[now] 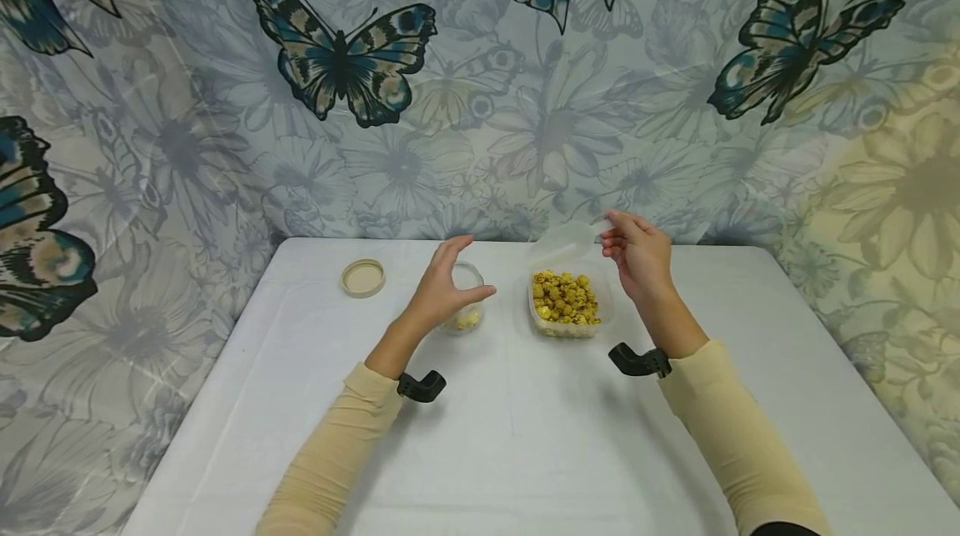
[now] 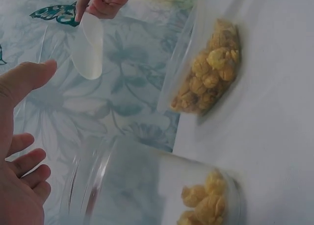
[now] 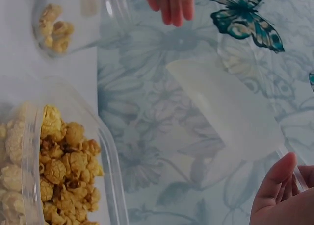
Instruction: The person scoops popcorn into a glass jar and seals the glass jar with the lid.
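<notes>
My right hand (image 1: 641, 257) pinches the thin handle of a translucent white scoop (image 1: 564, 242). The scoop is raised above the back of a clear plastic tub (image 3: 114, 161), and its bowl looks bare in the right wrist view. Yellow-brown popcorn (image 1: 566, 298) fills much of the tub. To the left stands a clear jar (image 2: 140, 181) with a few popcorn pieces (image 2: 208, 200) at its bottom. My left hand (image 1: 442, 290) is beside the jar, thumb and fingers spread apart, holding nothing; it partly hides the jar in the head view.
A round gold-rimmed lid (image 1: 363, 278) lies on the white-covered table (image 1: 510, 444), left of the jar. Behind the table hangs a butterfly-print cloth (image 1: 405, 177).
</notes>
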A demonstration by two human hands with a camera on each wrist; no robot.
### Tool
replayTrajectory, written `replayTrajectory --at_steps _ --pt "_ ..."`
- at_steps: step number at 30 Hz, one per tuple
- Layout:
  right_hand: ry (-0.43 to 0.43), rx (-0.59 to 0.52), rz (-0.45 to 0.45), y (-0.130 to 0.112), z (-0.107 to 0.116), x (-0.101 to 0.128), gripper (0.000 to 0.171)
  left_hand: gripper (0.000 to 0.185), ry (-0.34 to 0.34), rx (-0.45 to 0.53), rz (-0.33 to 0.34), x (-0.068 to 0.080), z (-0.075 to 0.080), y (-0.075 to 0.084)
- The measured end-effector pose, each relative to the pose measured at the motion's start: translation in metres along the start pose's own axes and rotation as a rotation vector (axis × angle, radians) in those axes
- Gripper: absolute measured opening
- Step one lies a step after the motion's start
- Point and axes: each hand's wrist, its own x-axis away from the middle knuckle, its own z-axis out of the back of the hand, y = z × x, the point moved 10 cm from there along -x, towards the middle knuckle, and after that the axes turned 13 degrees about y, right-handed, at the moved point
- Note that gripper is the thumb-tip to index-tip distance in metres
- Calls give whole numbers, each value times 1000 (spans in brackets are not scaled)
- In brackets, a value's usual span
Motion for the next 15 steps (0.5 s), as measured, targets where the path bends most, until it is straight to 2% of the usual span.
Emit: replayTrajectory --at_steps 5,15 --pt "13 -3 6 -1 8 -1 9 85 -5 12 -7 1 -9 6" --pt "52 -1 19 -4 21 -3 12 82 -35 37 -64 5 -29 19"
